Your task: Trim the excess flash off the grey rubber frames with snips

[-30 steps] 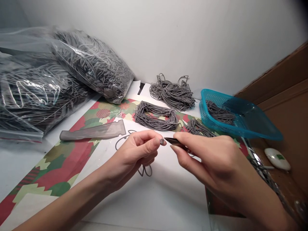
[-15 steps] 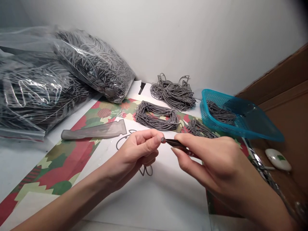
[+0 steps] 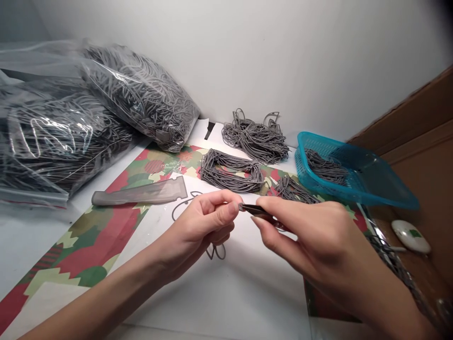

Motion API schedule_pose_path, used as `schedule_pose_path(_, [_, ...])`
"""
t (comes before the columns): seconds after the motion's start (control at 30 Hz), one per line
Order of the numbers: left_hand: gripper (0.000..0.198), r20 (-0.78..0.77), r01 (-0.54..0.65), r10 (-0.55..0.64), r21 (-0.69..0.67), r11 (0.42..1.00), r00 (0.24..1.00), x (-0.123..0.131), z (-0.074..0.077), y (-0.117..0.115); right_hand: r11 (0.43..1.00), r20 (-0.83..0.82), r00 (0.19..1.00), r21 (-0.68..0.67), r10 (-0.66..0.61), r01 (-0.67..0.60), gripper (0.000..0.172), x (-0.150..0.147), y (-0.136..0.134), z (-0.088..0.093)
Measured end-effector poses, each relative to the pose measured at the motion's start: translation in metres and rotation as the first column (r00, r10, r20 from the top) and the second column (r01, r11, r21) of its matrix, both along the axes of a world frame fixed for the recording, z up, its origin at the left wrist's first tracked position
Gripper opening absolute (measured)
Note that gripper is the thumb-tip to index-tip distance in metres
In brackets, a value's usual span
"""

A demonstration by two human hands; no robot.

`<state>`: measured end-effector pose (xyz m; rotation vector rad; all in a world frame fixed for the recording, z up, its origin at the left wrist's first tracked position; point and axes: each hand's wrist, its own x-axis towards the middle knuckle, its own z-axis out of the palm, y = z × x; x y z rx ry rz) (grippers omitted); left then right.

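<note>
Head view: left hand (image 3: 210, 218) is near the middle, its fingers pinching a small grey cord end (image 3: 241, 207) that pokes out just past the thumb and forefinger. Right hand (image 3: 307, 231) comes in from the other side, fingers gripping a slim dark tool (image 3: 264, 212) with a pointed front. Tool tip meets the cord end, or looks to; too small to tell if it bites. Exact tool type not clear, mostly covered by the hand.

Thin grey loops (image 3: 217, 251) show below the left hand, over a white sheet (image 3: 212, 302); can't tell if they join the pinched end. Patterned red-green sheet (image 3: 85, 250) lies under the white one, on a pale desk (image 3: 21, 236).

Left of the hands, a flat translucent grey tapered piece (image 3: 141, 192) lies across the patterned sheet. Beyond the hands: rectangular coil of grey cord (image 3: 212, 177), looser heap of cord (image 3: 255, 139) behind it near the wall, smaller bundle (image 3: 293, 189) partly behind the right hand. Far left, two clear bags stuffed with grey cord, a rear bag (image 3: 148, 94) and a front bag (image 3: 67, 146), touching.

Right side: blue basket (image 3: 375, 193), tilted, cord bunch (image 3: 327, 167) inside; white oval object (image 3: 411, 236) beside cardboard (image 3: 432, 156).
</note>
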<state>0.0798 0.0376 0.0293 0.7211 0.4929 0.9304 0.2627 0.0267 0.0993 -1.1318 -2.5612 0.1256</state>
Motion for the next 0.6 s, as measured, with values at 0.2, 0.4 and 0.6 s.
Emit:
schedule_pose_path(0.2, [0.020,0.017,-0.020,0.020,0.026,0.999,1.000,0.0005,-0.0024,-0.0002,1.000,-0.005,1.000,-0.017,-0.002,0.002,0.015,0.0004,0.0000,0.0000])
schedule_pose_path(0.4, [0.020,0.026,-0.028,0.028,0.019,0.999,0.999,0.0016,-0.0031,0.0005,1.000,0.004,1.000,-0.004,-0.011,0.011,0.015,0.0007,-0.0006,-0.0002])
schedule_pose_path(0.6, [0.020,-0.004,-0.050,0.051,0.046,0.998,0.999,0.0013,-0.0024,-0.0008,1.000,0.003,1.000,-0.002,-0.003,0.003,0.014,0.0016,-0.0008,-0.0007])
